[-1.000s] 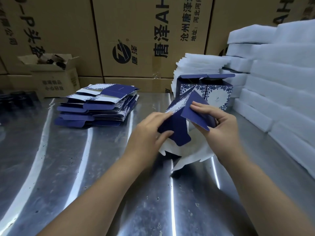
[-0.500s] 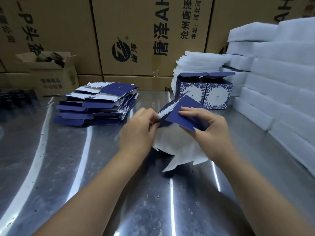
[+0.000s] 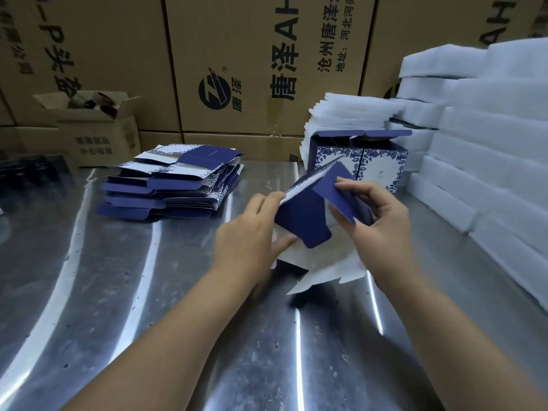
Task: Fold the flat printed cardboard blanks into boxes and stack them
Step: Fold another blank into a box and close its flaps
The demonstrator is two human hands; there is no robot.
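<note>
My feed shows a scuffed stainless bench [image 3: 89, 292] with light streaking across it. Big brown shipping cartons [image 3: 252, 54] with black Chinese print wall off the back. A small open carton [image 3: 98, 134] sits back left, with brownish odds and ends inside. White foam slabs [image 3: 489, 129] are stacked high on the right, with thinner foam sheets [image 3: 350, 111] piled just beside them.

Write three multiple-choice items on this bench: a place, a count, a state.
1. The stack of flat blanks lies: A. on the table, left; B. on foam; C. in a carton.
2. Folded boxes standing at the back: A. one; B. two; C. four.
3. The held blank is: A. flat; B. partly folded; C. a closed box.
Key: A, it sits on bare metal at the left; B, two stand side by side; B, left hand and right hand grip its raised flaps.
</note>
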